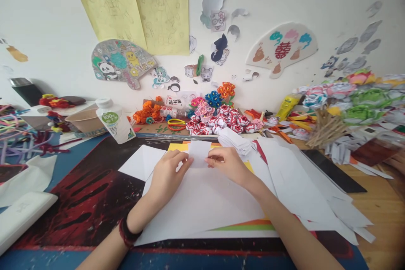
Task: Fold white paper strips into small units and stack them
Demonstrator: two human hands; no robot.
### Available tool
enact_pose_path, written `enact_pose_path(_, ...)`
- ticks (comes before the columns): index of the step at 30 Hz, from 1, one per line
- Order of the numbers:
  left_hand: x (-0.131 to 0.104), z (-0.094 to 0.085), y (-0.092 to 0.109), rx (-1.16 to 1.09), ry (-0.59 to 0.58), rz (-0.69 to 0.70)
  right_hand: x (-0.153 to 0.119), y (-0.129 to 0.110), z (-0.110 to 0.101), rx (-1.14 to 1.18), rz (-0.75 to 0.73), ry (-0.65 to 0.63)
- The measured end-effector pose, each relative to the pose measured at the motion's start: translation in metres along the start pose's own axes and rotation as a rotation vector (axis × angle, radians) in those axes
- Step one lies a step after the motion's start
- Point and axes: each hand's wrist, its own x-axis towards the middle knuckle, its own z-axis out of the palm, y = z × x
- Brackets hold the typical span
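A small white piece of paper [199, 154] stands raised between my two hands, over the far part of a stack of sheets. My left hand [169, 171] pinches its left edge between thumb and fingers. Its right edge is in the pinch of my right hand [230, 164]. Beneath both hands lies a large white sheet [205, 202], with yellow, orange and green edges showing under it. To the left of my left hand is a creased white paper [142, 162]. Just beyond my right hand sits a pile of small white paper pieces [236, 141].
A white bottle [115, 121] stands at the back left, near a paper bowl [84, 120]. Colourful craft flowers [218, 114] line the wall. More white sheets [297, 173] spread to the right beside a black flat strip [335, 171]. A white case [25, 217] lies front left.
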Motion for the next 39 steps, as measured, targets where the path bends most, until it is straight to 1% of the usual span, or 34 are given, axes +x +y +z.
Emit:
enact_pose_path(2,0.0,0.001,-0.001,0.025,-0.043,-0.01,0.0,0.002,0.001,-0.06,-0.024,-0.015)
enact_pose_path(5,0.0,0.003,-0.003,0.004,-0.113,-0.057,0.0,0.005,0.001,-0.095,-0.03,-0.029)
enact_pose_path(7,0.0,0.004,-0.003,-0.011,-0.129,-0.075,0.0,0.007,0.002,-0.092,-0.021,-0.031)
enact_pose_path(17,-0.001,0.006,-0.002,-0.005,-0.099,-0.016,-0.002,0.007,0.006,-0.069,-0.001,-0.052)
enact_pose_path(20,0.0,0.004,-0.001,-0.056,-0.097,-0.032,-0.001,0.005,0.006,-0.045,0.024,-0.048)
enact_pose_path(24,0.001,-0.001,0.003,-0.176,-0.084,-0.092,-0.001,0.0,0.007,-0.005,0.043,-0.015)
enact_pose_path(26,0.002,-0.003,0.006,-0.251,-0.085,-0.124,-0.001,-0.004,0.005,0.012,0.054,0.058)
enact_pose_path(28,0.002,-0.005,0.008,-0.334,-0.083,-0.142,0.0,-0.005,0.0,0.036,0.061,0.191)
enact_pose_path(31,0.002,-0.008,0.009,-0.381,-0.056,-0.162,0.002,0.002,-0.019,0.089,0.045,0.437)
enact_pose_path(32,0.002,-0.008,0.008,-0.357,-0.041,-0.169,0.003,0.009,-0.027,0.113,0.052,0.488)
enact_pose_path(34,0.002,-0.009,0.005,-0.256,0.002,-0.166,0.006,0.025,-0.045,0.136,0.105,0.628)
enact_pose_path(36,0.001,-0.01,0.0,-0.09,0.068,-0.125,0.008,0.045,-0.06,0.064,0.17,0.728)
enact_pose_path(38,0.002,-0.01,-0.006,0.158,0.109,-0.098,0.009,0.062,-0.069,-0.087,0.272,0.728)
enact_pose_path(39,0.002,-0.01,-0.009,0.293,0.111,-0.084,0.01,0.069,-0.072,-0.126,0.302,0.737)
